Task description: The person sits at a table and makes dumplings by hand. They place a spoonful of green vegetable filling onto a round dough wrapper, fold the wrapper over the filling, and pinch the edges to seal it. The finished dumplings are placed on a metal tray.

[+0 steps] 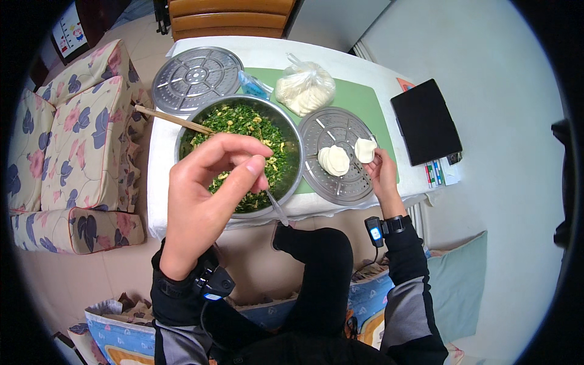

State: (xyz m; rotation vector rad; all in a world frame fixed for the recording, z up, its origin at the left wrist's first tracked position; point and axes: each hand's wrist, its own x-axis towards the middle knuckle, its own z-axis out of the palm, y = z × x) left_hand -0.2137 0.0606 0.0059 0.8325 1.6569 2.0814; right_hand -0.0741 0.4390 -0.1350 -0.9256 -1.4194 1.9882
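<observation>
My left hand [214,191] is raised over the near side of a steel bowl [299,182]; thumb and fingers look pinched, and whether the clear plastic piece [277,207] below the fingertips is held cannot be told. Chopped greens with yellow bits [269,132] fill the bowl, and wooden chopsticks [171,119] lean on its left rim. My right hand [382,173] holds a round dough wrapper [365,150] at its edge, above the right side of a perforated steel steamer plate [342,191]. A stack of wrappers [335,160] lies on that plate.
Behind the plate sits a plastic bag of wrappers [305,89] on a green mat [365,96], beside a blue packet [254,84]. Another steamer plate [196,80] lies back left. A black flat-screen device [426,121] and pens [433,173] are at right. A floral sofa [82,123] stands left.
</observation>
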